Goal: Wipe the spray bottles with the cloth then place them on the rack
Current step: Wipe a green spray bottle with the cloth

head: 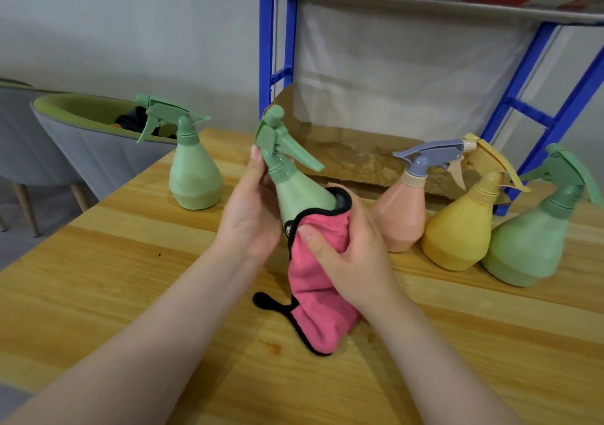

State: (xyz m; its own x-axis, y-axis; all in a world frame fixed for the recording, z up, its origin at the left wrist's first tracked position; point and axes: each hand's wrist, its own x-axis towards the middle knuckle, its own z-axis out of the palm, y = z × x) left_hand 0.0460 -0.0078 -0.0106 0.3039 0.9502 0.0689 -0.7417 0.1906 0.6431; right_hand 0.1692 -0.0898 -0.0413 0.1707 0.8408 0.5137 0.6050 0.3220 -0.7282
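Reaching in from the bottom edge, two bare forearms, cut off below the elbows. Hiding the lower body of the held bottle: the pink cloth, hanging down to the surface, a black loop trailing from its hem. Gripping the cloth around that bottle's base, the right hand, thumb pressing on the fabric. Holding the bottle's neck just under the trigger, the left hand, fingers mostly hidden behind the bottle. Tilting leftward above the surface, this bottle, between both hands. Standing upright on the surface: a green bottle to the left, then peach, yellow and another green clustering to the right, overlapping one another. Rising behind, the blue rack, its upper shelf cut off by the top edge. Sitting at far left, a grey chair, contents hard to make out.
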